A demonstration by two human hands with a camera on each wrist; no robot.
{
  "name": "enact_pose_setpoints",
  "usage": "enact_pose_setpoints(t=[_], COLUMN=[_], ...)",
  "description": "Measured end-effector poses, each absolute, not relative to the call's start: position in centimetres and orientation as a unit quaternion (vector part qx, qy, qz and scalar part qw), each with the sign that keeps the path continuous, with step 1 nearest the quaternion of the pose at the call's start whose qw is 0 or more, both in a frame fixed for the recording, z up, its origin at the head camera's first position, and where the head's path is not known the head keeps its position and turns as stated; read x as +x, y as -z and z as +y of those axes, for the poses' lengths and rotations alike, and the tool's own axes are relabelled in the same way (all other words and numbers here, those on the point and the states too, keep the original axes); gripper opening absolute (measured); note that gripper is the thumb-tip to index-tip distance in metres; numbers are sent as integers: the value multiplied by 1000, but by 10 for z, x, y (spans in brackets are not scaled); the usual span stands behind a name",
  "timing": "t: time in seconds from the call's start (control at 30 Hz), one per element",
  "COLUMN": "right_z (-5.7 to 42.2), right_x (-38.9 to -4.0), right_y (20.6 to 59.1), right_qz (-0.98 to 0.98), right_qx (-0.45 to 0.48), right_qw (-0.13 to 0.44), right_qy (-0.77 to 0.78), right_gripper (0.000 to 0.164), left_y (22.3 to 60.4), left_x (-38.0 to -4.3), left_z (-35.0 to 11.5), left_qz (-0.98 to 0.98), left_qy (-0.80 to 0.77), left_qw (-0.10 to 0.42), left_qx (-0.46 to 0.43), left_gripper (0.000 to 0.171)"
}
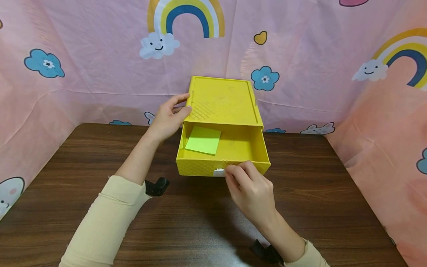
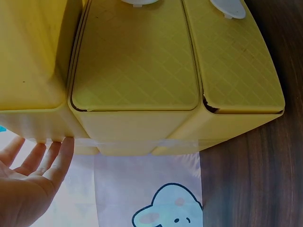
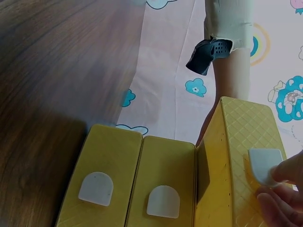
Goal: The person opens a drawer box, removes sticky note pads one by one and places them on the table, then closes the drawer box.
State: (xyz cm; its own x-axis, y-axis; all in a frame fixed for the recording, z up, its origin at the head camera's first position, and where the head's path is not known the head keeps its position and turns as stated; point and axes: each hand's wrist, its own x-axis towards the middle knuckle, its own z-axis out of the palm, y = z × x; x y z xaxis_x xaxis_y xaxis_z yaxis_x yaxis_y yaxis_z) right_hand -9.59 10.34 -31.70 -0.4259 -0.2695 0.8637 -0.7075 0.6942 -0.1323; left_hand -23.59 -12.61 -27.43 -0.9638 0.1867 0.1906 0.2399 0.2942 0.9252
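A yellow plastic drawer cabinet [image 1: 227,100] stands at the back of the table, its top drawer [image 1: 247,144] pulled out toward me. A green sticky note pad [image 1: 203,140] lies in that drawer's left half. My left hand [image 1: 170,116] rests against the cabinet's upper left side, fingertips touching the wall with fingers fairly straight in the left wrist view. With thumb and fingers, my right hand [image 1: 251,193] pinches the white handle [image 3: 265,165] on the drawer front. Below it, two more drawers with white handles [image 3: 163,201] are closed in the right wrist view.
The cabinet stands on a dark wood-grain table [image 1: 186,230]. A pink cloth [image 1: 116,55] with rainbows, clouds and flowers hangs behind it and along both sides. Black wrist mounts [image 1: 156,186] are strapped at both of my sleeves.
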Motion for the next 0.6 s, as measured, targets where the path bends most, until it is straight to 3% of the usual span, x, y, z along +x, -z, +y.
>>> enact_pose_setpoints(t=[0.6], right_z=[104], right_x=[-85], right_y=[316], right_qz=[-805], right_qx=[307], right_qw=[441], right_qy=[-252], right_gripper=[4], left_y=[274], left_x=[-236], left_z=[-126], left_qz=[-807], left_qy=[575], left_qw=[26], left_qx=[-132], left_gripper=[48])
